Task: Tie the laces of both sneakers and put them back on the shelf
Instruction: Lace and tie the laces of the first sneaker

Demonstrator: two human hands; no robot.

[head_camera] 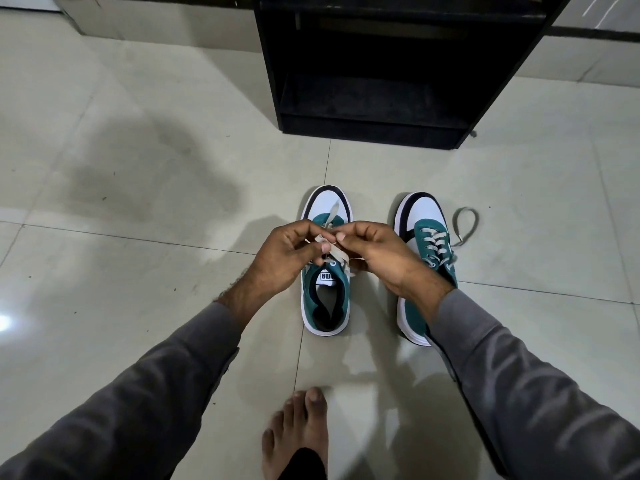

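Shelf (391, 98) top cut off by frame; left sneaker (325, 299) lacing hidden behind hands.

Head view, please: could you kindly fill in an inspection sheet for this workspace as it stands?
Surface: glossy pale tiled floor, smudged on the left.
Job's things: left green-and-white sneaker, beige lace mid-tie; right green-and-white sneaker, untied lace looped on the floor; black wooden shelf behind, nothing seen on its bottom board.
Clutter: nothing seen.
Grippers: left hand and right hand both pinch the lace.
Cables: nothing seen.
Surroundings: bare foot, grey sleeves, wall base.
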